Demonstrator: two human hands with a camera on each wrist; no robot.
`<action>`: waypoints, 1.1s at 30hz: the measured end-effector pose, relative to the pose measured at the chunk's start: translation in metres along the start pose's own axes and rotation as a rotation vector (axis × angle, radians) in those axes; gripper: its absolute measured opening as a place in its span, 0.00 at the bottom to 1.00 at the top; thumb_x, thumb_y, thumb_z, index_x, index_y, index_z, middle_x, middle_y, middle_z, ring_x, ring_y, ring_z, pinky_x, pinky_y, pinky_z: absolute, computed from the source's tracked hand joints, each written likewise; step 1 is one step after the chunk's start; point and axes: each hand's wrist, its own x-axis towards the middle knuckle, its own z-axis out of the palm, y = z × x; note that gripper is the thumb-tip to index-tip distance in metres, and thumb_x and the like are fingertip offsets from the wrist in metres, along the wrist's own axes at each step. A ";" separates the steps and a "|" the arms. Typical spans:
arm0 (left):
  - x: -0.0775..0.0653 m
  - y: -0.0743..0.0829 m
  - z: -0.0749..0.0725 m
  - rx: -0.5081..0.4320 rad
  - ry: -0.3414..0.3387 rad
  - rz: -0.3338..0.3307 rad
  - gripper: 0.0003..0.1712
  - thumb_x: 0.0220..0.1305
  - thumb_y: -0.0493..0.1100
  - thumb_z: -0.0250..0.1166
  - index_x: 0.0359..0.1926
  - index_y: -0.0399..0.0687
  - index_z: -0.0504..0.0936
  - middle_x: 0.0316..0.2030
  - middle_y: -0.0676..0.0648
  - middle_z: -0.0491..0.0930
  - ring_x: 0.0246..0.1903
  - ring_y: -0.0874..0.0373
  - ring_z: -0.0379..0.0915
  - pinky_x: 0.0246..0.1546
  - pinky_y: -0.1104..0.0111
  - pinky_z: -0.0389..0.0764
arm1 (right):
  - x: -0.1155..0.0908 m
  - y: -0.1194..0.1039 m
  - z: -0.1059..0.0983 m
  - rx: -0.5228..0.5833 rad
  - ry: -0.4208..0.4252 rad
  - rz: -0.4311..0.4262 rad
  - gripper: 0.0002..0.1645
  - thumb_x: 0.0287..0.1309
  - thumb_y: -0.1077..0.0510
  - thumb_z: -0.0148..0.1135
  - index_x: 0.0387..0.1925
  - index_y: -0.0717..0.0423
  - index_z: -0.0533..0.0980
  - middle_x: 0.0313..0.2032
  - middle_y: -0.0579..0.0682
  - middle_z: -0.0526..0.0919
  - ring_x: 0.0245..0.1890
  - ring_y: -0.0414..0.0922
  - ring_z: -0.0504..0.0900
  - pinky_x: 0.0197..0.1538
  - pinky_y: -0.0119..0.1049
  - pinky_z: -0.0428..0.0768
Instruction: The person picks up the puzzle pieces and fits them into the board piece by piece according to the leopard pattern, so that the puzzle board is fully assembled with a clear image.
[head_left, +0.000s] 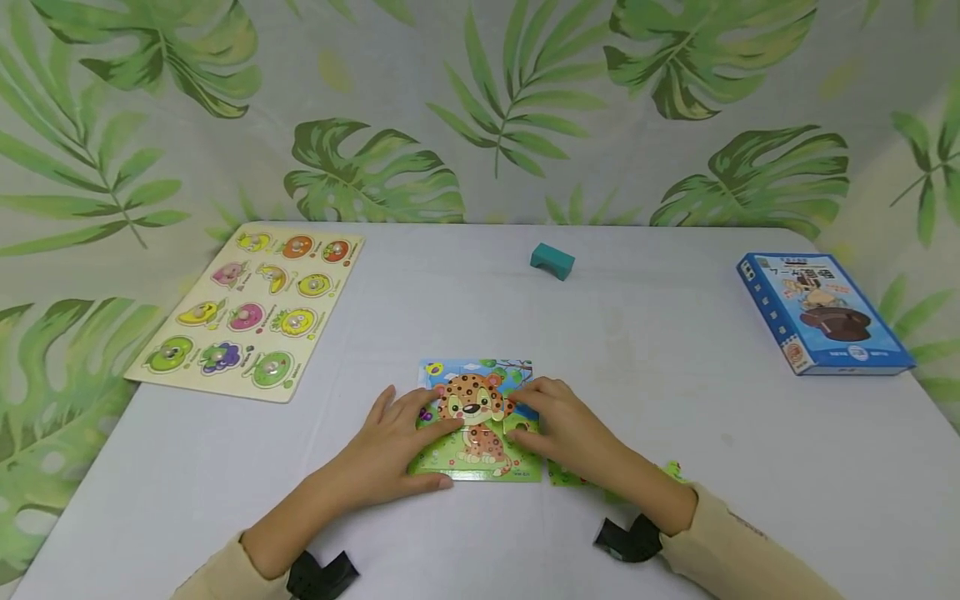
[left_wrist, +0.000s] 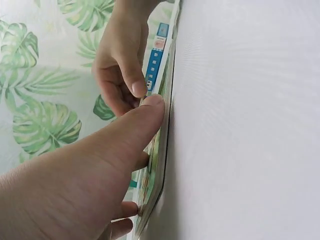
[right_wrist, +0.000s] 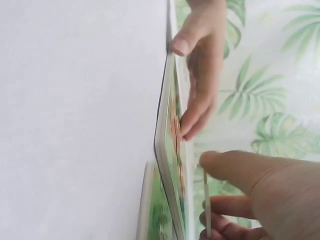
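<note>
A leopard jigsaw puzzle (head_left: 480, 457) lies flat on the table in front of me. My left hand (head_left: 401, 442) rests over its left side, with fingers extended across the picture and the thumb at the near edge. In the left wrist view that thumb (left_wrist: 145, 117) lies along the puzzle's edge. My right hand (head_left: 570, 429) pinches a thin puzzle piece (right_wrist: 207, 202) between thumb and fingers, above the puzzle's right side. The right wrist view shows this piece edge-on, raised off the board. Part of the puzzle's right side is hidden under the right hand.
Another green puzzle board (head_left: 564, 477) lies to the right, partly under my right forearm. A fruit peg board (head_left: 165, 377) is at the left. A teal arch block (head_left: 552, 261) stands at the back, and a blue box (head_left: 825, 312) lies at the right.
</note>
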 end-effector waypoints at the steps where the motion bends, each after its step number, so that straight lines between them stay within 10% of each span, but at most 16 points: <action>1: 0.000 0.001 0.000 -0.004 0.002 0.009 0.40 0.51 0.71 0.54 0.62 0.61 0.66 0.64 0.42 0.54 0.63 0.48 0.46 0.60 0.47 0.38 | 0.002 0.000 0.002 -0.006 -0.002 -0.002 0.27 0.45 0.52 0.69 0.47 0.62 0.76 0.42 0.50 0.74 0.44 0.45 0.69 0.45 0.37 0.74; 9: 0.007 0.009 0.001 -0.119 -0.034 0.069 0.39 0.56 0.64 0.55 0.60 0.41 0.67 0.63 0.47 0.59 0.63 0.54 0.49 0.62 0.62 0.49 | 0.011 0.002 0.011 -0.033 -0.028 -0.012 0.27 0.46 0.53 0.68 0.48 0.62 0.76 0.42 0.49 0.73 0.44 0.46 0.69 0.45 0.38 0.72; 22: 0.025 0.012 0.005 0.042 -0.006 0.070 0.38 0.55 0.69 0.51 0.64 0.59 0.65 0.50 0.50 0.64 0.48 0.55 0.60 0.49 0.60 0.62 | 0.013 0.003 0.008 -0.092 -0.081 -0.032 0.26 0.48 0.47 0.66 0.49 0.53 0.77 0.37 0.43 0.68 0.34 0.41 0.64 0.36 0.34 0.64; 33: 0.023 0.016 0.006 0.025 -0.019 0.051 0.42 0.55 0.72 0.47 0.65 0.56 0.62 0.55 0.47 0.62 0.54 0.52 0.57 0.55 0.58 0.57 | -0.010 0.012 -0.005 -0.201 -0.350 -0.050 0.44 0.56 0.33 0.49 0.68 0.48 0.51 0.67 0.53 0.50 0.64 0.55 0.51 0.61 0.52 0.52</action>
